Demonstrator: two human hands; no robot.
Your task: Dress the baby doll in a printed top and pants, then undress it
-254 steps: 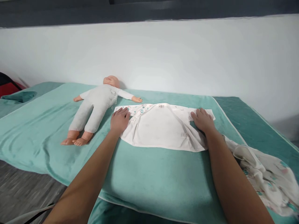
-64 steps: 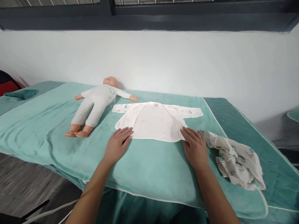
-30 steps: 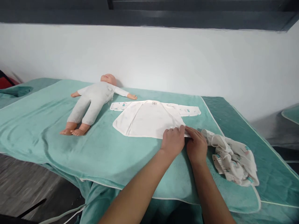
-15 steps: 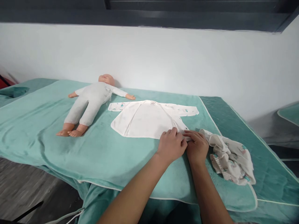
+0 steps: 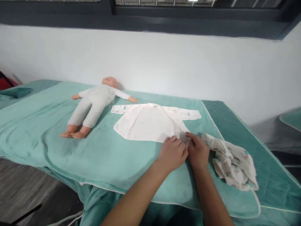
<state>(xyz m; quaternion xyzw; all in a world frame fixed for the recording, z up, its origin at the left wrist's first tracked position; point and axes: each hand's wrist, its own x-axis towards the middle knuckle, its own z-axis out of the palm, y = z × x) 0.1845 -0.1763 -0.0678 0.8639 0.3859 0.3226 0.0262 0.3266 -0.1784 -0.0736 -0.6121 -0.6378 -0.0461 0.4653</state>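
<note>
A white baby shirt (image 5: 150, 124) with small prints on its sleeves lies spread on the green blanket (image 5: 94, 163). At its lower right corner, my left hand (image 5: 173, 153) has its fingers curled on the hem. My right hand (image 5: 198, 151) pinches the same corner from the other side, close to the left. The fingertips partly hide the cloth between them. A baby doll (image 5: 96, 99) in a white cloth body lies on its back to the left of the shirt, one arm stretched toward it.
A crumpled printed baby garment (image 5: 235, 163) lies right of my right hand. White wall (image 5: 150, 66) rises behind the bed, below a dark window frame (image 5: 188, 22). A cable (image 5: 68, 218) hangs at the front left edge.
The view has tilted up slightly, so everything sits a little lower. My fingers have shifted at the shirt's corner, and a small raised piece now shows above my left fingers.
</note>
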